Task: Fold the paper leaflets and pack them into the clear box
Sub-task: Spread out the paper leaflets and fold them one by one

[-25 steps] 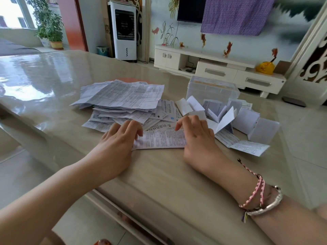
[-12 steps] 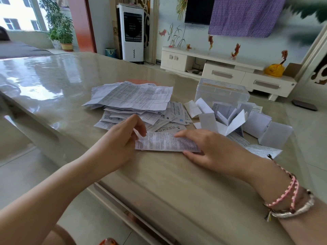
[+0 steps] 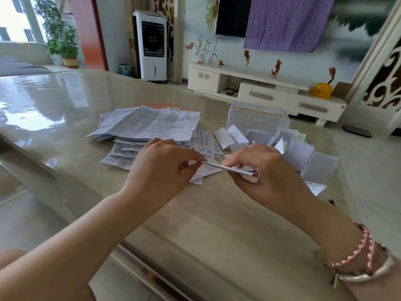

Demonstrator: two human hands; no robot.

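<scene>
Both hands hold one folded paper leaflet [image 3: 213, 168] just above the table. My left hand [image 3: 160, 168] pinches its left end between thumb and fingers. My right hand [image 3: 262, 170] grips its right end, fingers curled round the fold. Behind the left hand lies a loose pile of flat printed leaflets [image 3: 149, 124]. To the right, several folded white leaflets [image 3: 303, 155] stand and lie in a heap. The clear box [image 3: 258, 116] sits behind that heap, partly hidden by it; I cannot tell what is inside.
The glossy beige table [image 3: 206, 224] has its near edge running diagonally below my forearms. A white TV cabinet [image 3: 267, 92] and a white air cooler [image 3: 152, 46] stand on the floor beyond the table.
The leaflet that lay flat under both hands has been lifted off the table and folded narrower. Both hands moved from pressing it down to holding its ends.
</scene>
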